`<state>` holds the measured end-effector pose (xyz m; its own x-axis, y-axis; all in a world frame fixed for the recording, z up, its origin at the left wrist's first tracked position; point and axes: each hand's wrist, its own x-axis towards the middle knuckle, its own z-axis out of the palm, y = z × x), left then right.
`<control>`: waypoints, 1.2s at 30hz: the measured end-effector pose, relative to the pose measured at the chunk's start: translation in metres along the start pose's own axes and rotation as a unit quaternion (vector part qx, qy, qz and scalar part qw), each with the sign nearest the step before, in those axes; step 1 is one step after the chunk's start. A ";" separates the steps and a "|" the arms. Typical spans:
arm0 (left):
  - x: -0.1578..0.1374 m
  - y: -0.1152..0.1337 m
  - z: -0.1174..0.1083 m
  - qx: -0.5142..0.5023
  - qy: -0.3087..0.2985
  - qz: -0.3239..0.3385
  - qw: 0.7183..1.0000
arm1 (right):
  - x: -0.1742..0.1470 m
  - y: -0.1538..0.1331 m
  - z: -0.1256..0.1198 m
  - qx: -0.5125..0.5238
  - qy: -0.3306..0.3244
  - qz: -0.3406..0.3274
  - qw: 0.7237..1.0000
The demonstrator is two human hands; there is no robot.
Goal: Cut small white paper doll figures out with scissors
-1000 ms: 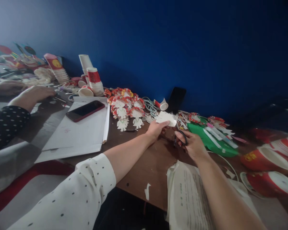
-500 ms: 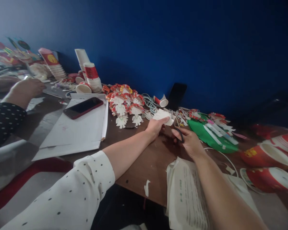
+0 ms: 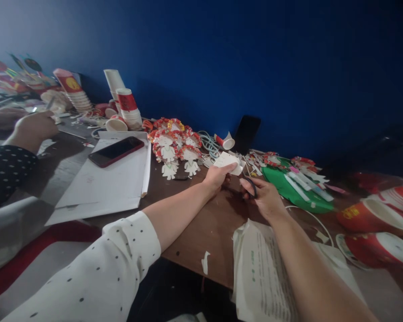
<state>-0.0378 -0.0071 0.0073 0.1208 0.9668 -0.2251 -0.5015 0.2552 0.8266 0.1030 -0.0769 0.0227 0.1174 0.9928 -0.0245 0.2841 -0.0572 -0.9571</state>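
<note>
My left hand (image 3: 219, 176) pinches a small piece of white paper (image 3: 227, 162) between thumb and fingers, above the brown table. Close on its right, my right hand (image 3: 262, 193) grips scissors (image 3: 252, 187) by their dark handles; the blades are mostly hidden near the paper's edge. Beyond my left hand lie several white paper dolls (image 3: 169, 152) with red curly rims round their heads. Past my right hand, a green sheet (image 3: 285, 185) carries white pens (image 3: 297, 188).
A phone (image 3: 117, 151) rests on a white box lid (image 3: 100, 188) to the left. Stacked paper cups (image 3: 129, 109) stand by the wall; others lie at right. A printed packet (image 3: 260, 268) sits near the front edge. At far left a co-worker's hands (image 3: 33, 127) are busy.
The paper in my left hand has tilted slightly, and my right hand with the scissors has barely shifted. The co-worker's hands moved a little to the left.
</note>
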 end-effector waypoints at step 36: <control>0.003 0.001 -0.004 0.019 -0.005 0.028 0.999 | -0.001 -0.002 -0.006 -0.012 -0.023 -0.005 1.000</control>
<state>-0.0408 -0.0045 0.0054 0.1020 0.9798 -0.1719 -0.4758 0.1998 0.8565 0.1082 -0.0787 0.0269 0.0712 0.9970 -0.0293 0.3081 -0.0499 -0.9500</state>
